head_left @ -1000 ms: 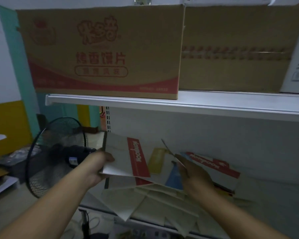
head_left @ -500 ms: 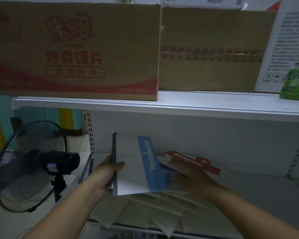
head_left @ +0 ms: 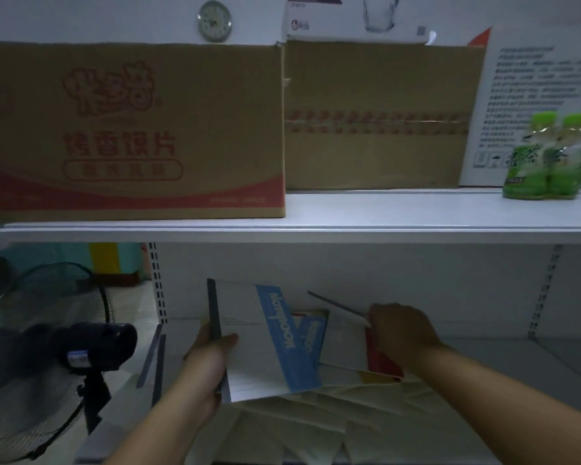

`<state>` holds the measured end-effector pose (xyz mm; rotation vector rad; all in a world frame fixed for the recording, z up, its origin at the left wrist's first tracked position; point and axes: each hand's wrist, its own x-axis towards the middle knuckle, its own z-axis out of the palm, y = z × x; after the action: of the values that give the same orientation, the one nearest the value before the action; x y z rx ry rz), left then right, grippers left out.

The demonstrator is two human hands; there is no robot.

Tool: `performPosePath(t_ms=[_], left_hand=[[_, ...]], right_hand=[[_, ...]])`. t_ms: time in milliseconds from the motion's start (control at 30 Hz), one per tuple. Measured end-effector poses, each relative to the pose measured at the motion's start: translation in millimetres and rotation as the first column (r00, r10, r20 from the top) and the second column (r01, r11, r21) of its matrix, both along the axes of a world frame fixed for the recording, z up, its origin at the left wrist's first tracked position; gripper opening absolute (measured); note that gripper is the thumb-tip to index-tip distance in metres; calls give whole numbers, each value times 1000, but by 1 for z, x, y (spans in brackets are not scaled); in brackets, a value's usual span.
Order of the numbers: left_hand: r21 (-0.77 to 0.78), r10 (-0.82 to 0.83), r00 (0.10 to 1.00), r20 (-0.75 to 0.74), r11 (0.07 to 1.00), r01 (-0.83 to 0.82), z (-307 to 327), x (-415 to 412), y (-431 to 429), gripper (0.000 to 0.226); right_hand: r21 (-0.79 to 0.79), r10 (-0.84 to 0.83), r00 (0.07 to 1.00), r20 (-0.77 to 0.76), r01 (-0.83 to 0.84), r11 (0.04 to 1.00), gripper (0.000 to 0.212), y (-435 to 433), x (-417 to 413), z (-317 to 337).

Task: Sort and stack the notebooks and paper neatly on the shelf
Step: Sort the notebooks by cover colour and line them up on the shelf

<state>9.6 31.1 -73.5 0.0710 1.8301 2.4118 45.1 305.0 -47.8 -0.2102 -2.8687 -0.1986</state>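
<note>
My left hand (head_left: 206, 364) grips the spine edge of a white notebook with a blue band (head_left: 265, 340), held tilted above the lower shelf (head_left: 503, 370). My right hand (head_left: 401, 333) pinches the lifted corner of a white notebook with a red band (head_left: 346, 344), which tips up from the pile. Between them peeks another blue-banded notebook (head_left: 311, 333). Loose white paper sheets (head_left: 319, 421) lie fanned out on the shelf under both hands.
The upper shelf (head_left: 383, 216) carries a printed cardboard box (head_left: 131, 129), a plain taped box (head_left: 376, 115), a white carton (head_left: 534, 95) and green tea bottles (head_left: 547, 159). A standing fan (head_left: 47, 357) is left of the shelving. A wall clock (head_left: 214, 20) hangs above.
The view swung right and up. The notebook in my left hand now shows a blue band, not a red one. My right hand moved right and lifted the red-banded notebook's corner.
</note>
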Motion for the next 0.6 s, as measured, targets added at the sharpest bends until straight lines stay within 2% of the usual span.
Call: performPosePath(t_ms=[133,267,367,433,500,533,600], left_hand=[[-34,4,999,-47,999,-5,6,14,39,25],[-98,21,989,-147,994,-36,4,42,106,25],[-110,15,983,-183,993,-35,4,69,165,21],[-95,-13,986,-169,995,-3,3,90,205,9],[-94,-73,988,-136,994,60,-5,112,240,15],[-96,-116,988,-101,990,106,-10,122,256,20],[-99,-203,979,-2,974,202,-19,140,284,25]], right_hand=[[-73,-117,993,-2,116,990,29,-5,27,29],[-138,-64,982,-176,40,990,26,-10,65,23],[-223,-42,982,-185,0,975,24,-6,94,13],[-257,1,987,-160,-42,966,27,3,121,6],[-293,38,990,-135,-77,953,29,31,147,-2],[-339,39,991,-126,-80,937,30,51,162,-4],[-529,-57,987,-151,-32,848,29,100,191,-8]])
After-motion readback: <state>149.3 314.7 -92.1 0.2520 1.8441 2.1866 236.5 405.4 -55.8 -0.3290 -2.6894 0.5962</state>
